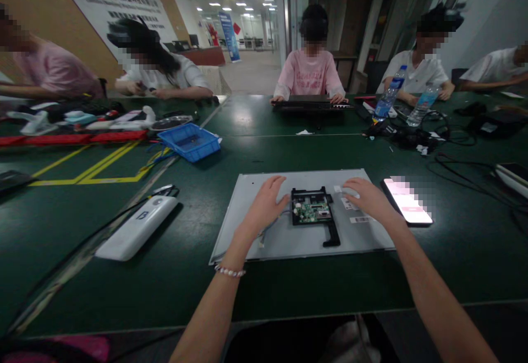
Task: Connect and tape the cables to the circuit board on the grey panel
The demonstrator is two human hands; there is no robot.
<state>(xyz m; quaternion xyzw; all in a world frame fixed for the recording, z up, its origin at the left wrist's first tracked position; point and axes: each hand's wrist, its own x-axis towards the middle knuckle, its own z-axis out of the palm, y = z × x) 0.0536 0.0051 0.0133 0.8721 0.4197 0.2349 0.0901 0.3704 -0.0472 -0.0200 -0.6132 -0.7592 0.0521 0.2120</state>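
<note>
A flat grey metal panel (280,245) lies on the green table in front of me. On its middle sits a black plastic frame (331,235) around a green circuit board (307,212). Over the panel's left part is my left hand (269,201), fingers extended, thumb close to the frame's left edge. My right hand (365,198) is over the right part, fingers stretched toward the white labels (350,203). Neither hand appears to hold anything. Thin cables (270,224) run beside my left wrist, partly hidden by it.
A smartphone (408,201) with a lit screen lies right of the panel. To the left are a white power bank (138,228) with a cable and a blue basket (191,142). Bottles (390,96) and tangled cables (412,135) stand back right. Several people sit across the table (256,291).
</note>
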